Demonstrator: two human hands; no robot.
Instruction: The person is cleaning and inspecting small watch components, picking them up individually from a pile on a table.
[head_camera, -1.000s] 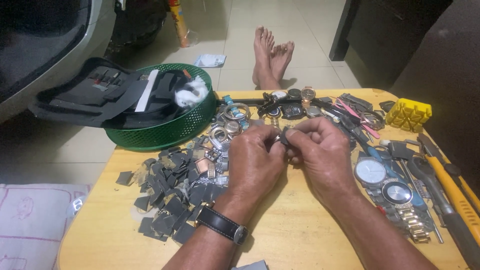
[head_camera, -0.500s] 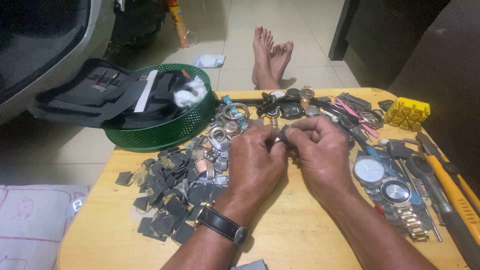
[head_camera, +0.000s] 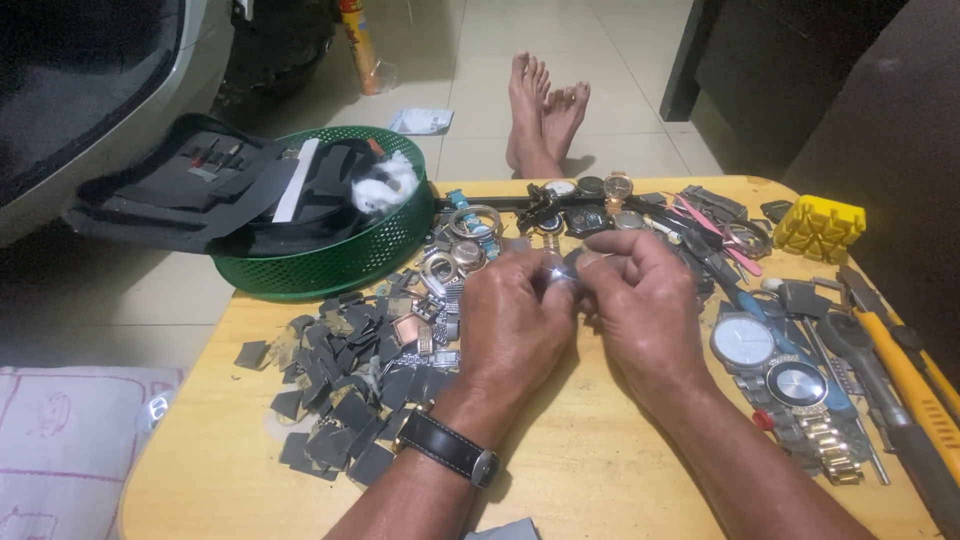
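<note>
Both hands, left hand (head_camera: 515, 320) and right hand (head_camera: 645, 300), pinch a small shiny watch part (head_camera: 556, 268) above the wooden table (head_camera: 590, 460)

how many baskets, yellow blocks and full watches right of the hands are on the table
green basket: 1
yellow block: 1
watches lying right of the right hand, one white dial, one dark dial: 2
total: 4
The left hand and right hand pinch a small shiny part between them.
</note>
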